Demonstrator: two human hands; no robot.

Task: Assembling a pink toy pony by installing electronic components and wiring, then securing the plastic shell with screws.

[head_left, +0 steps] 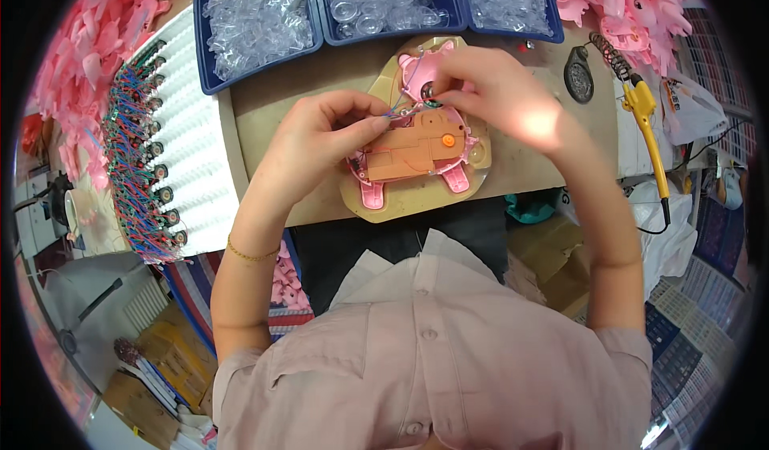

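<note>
A pink plastic toy shell [372, 195] in an animal shape lies in a tan holder [416, 199] on the workbench. In its body sits an orange-brown housing [400, 152] with a small orange knob [448, 140]. Thin blue wires [396, 102] rise between the body and the head part of the shell. My left hand [332, 130] pinches a blue wire just above the housing. My right hand [497, 90] is closed in a pinch over a small round dark part [429, 93] in the head; what its fingertips hold is hidden.
Blue bins [320, 38] of clear plastic parts line the back. At left, a white ridged rack [192, 146] carries round parts with bundled wires [136, 162]. Pink shells [76, 74] pile up on both sides. A yellow soldering iron [641, 106] with coiled cord hangs at right, near a black oval object [578, 74].
</note>
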